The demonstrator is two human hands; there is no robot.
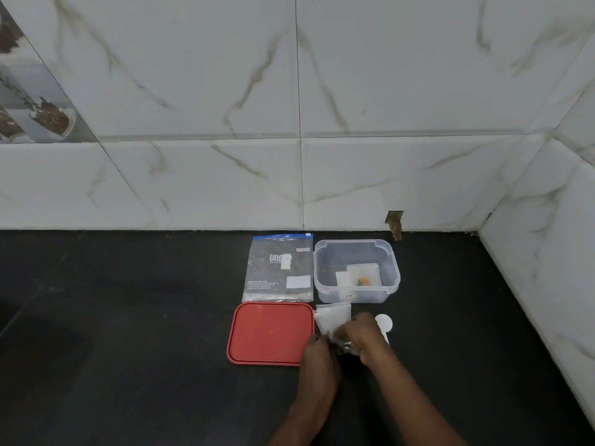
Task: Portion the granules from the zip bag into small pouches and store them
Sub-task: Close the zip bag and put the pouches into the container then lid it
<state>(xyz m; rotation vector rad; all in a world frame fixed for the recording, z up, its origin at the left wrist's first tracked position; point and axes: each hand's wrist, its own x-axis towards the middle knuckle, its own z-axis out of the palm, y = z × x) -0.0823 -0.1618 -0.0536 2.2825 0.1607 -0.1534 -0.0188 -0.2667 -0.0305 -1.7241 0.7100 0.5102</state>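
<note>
A large clear zip bag (pixel 279 268) with white print lies flat on the dark counter near the wall. Right of it stands a clear plastic box (pixel 356 271), open, with small white pouches and an orange bit inside. A small clear pouch (pixel 333 317) lies in front of the box. My left hand (pixel 317 354) and my right hand (pixel 362 333) meet at its near end, both gripping the plastic there. The part between the fingers is hidden.
A red lid (pixel 270 333) lies flat left of my hands. A white scoop (pixel 383 324) peeks out behind my right hand. Marble-look tiled walls (pixel 299 140) close the back and the right side. The dark counter (pixel 128 349) stretches left.
</note>
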